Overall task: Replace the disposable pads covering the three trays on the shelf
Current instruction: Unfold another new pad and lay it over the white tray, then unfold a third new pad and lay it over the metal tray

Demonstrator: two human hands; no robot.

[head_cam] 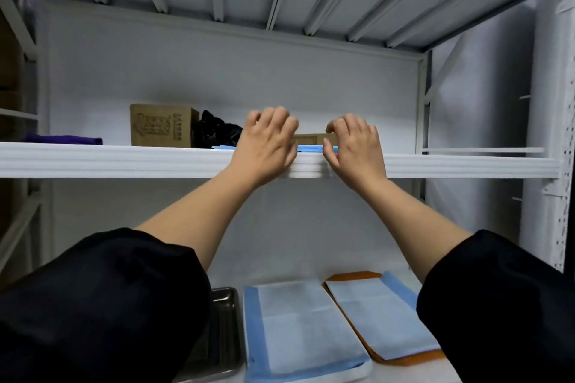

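Note:
A thin stack of blue disposable pads (308, 148) lies at the front edge of the upper shelf (124, 162). My left hand (267, 140) and my right hand (353, 146) are raised to it side by side. Their fingers arch over the pads and their thumbs pinch the front edge; the fingertips are hidden. On the lower shelf stand three trays. The bare metal tray (225, 298) is partly hidden by my left sleeve. The white tray (367, 371) carries a blue pad (305, 326). The orange tray (354, 276) carries another blue pad (382, 317).
A brown cardboard box (161, 129), a crumpled black bag (217, 130) and a purple cloth (62, 138) sit on the upper shelf. A second brown box (311, 137) shows between my hands. White uprights (553, 134) close the right side.

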